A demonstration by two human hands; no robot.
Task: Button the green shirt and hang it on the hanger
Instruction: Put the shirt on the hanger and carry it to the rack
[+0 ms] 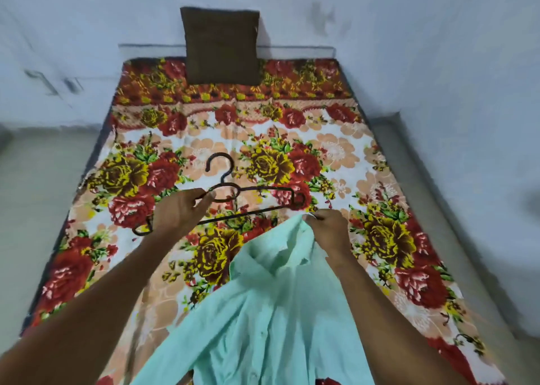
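At centre frame, my left hand (179,212) is closing its fingers around the dark hanger (233,197); lower right, my right hand (330,230) is pinching the green shirt (263,320) collar. I'm judging: feed one hanger arm in first.

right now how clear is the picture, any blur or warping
Head view: soft motion blur throughout, worst at the edges; wide-angle bending bows the bed edges; lighting flat, no glare; hanger and shirt still readable.
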